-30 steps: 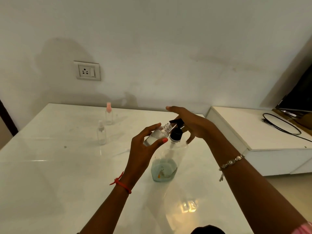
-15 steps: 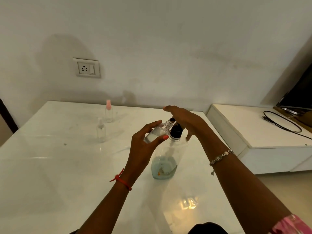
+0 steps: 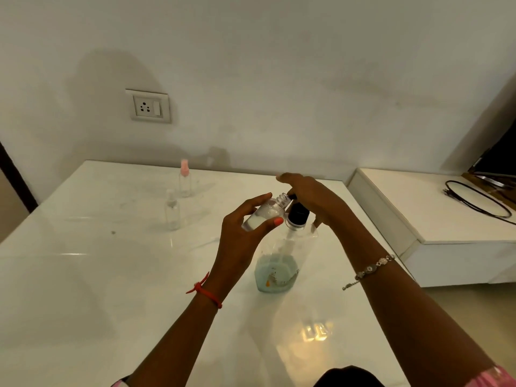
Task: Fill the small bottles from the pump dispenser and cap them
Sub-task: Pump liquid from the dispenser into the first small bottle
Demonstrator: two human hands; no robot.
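A clear pump dispenser (image 3: 282, 261) with a black collar and a little blue liquid at its bottom stands on the white table (image 3: 83, 275). My right hand (image 3: 312, 199) lies flat on top of its pump head, covering it. My left hand (image 3: 240, 241) holds a small uncapped clear bottle (image 3: 265, 213), tilted, with its open neck up against the nozzle. Two more small bottles stand far left: one with a clear sprayer cap (image 3: 171, 210), one with a pink cap (image 3: 184, 178).
A wall socket (image 3: 148, 106) sits on the wall behind the table. To the right is a lower white cabinet (image 3: 446, 227) with a black cable (image 3: 480, 199) on it and a dark screen edge beyond.
My right hand has pressed lower onto the pump head, which now hides under the palm. The small bottle stays at the nozzle. The view has shifted slightly.
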